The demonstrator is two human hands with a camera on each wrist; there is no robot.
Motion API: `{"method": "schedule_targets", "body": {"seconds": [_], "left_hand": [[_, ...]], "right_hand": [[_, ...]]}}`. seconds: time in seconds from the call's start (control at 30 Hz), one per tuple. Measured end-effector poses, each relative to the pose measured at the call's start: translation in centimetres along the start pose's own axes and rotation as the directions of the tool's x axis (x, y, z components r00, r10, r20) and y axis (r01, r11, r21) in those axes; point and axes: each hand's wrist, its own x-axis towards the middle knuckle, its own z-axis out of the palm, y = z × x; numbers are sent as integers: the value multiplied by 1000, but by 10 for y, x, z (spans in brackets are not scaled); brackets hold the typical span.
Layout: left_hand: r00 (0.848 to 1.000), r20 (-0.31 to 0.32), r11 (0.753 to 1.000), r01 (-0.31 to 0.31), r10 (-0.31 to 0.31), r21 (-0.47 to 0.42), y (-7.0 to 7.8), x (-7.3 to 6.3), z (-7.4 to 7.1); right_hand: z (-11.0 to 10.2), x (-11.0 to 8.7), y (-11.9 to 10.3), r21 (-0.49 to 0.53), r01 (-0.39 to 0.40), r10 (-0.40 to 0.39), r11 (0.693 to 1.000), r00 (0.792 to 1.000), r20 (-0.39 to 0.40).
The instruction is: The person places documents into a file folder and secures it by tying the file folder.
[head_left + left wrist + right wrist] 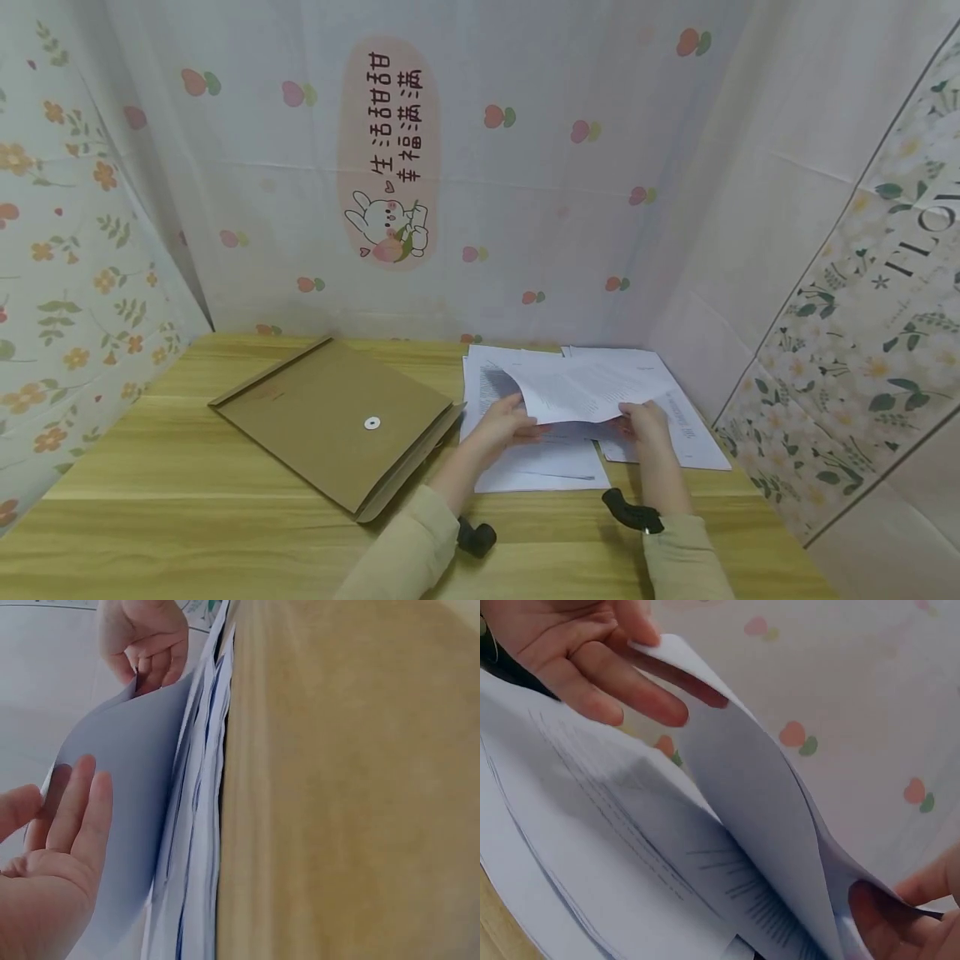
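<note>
A printed sheet of paper is raised in a curve above the stacks, its near edge toward me. My left hand pinches its left corner, thumb on one face and fingers on the other, as the right wrist view shows. At the other corner my right hand pinches the sheet between thumb and fingers. Below lies a stack of printed papers, partly hidden by the sheet and hands. A second stack of papers lies to the right, with the right forearm over its front edge.
A brown document envelope with a white round button lies on the wooden table to the left, its open end toward the papers. Patterned curtains stand behind and at both sides. Each wrist wears a black strap.
</note>
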Motion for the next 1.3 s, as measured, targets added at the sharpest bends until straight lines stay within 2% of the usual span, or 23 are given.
{"method": "schedule_targets", "body": {"seconds": [0.07,0.17,0.23,0.3,0.37,0.47,0.6,0.73,0.9,1.07,1.2,1.3], "left_hand": [[1000,5,1000,-15,15,8,-1,-2,0],[998,5,998,-55,55,31,-1,-5,0],[996,4,995,-84,84,48,0,-7,1],[993,8,991,-116,115,68,2,-7,3],[990,16,985,-143,142,99,4,-9,5],[982,41,966,-186,182,177,7,-13,10],[970,86,933,-241,226,269,8,-19,16],[958,121,899,-284,258,334,9,-24,19],[955,131,865,-297,267,404,12,-30,18],[963,129,878,-270,237,395,18,-37,11],[964,121,920,-264,239,290,24,-40,0],[969,85,957,-244,233,158,32,-42,-11]], "right_hand": [[1,-2,-3,-78,-14,12,997,1000,-28],[2,-8,-8,-66,-34,34,997,999,5],[3,-12,-11,-24,-37,38,999,999,24],[4,-15,-14,66,-32,28,997,998,60],[7,-18,-16,131,-30,22,991,998,59],[10,-21,-18,242,-34,25,970,999,40],[13,-22,-20,341,-41,37,939,999,17],[14,-24,-22,420,-17,16,908,1000,7],[16,-29,-28,484,29,-24,874,1000,-15],[19,-32,-33,469,97,-89,878,995,-40],[19,-29,-32,408,139,-121,902,990,-69],[19,-27,-32,365,138,-124,921,990,-62]]}}
